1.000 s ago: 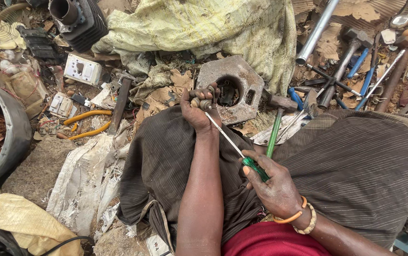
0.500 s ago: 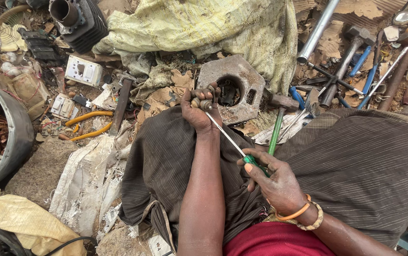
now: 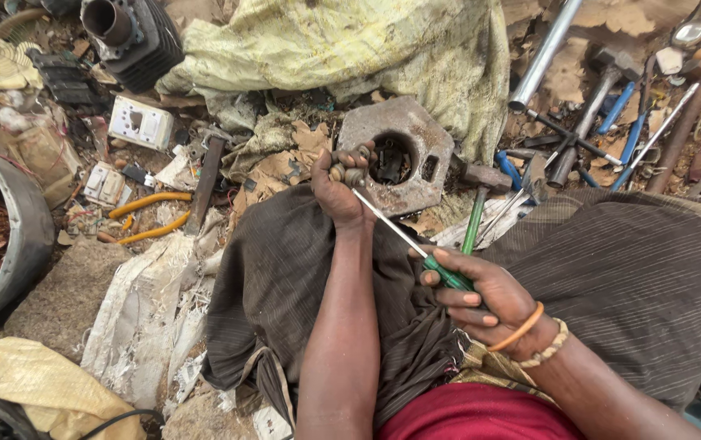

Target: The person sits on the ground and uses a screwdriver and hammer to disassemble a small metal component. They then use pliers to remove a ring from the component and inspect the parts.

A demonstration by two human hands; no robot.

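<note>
screwdriver (image 3: 415,244) tip hidden in left hand (image 3: 342,191)

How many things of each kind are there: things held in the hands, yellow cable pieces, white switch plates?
Green-handled steel screwdriver, in right hand: 1
Small rusty metal part, in left hand: 1
Yellow curved cable pieces: 2
White plastic switch plates: 2
Total: 6
</note>
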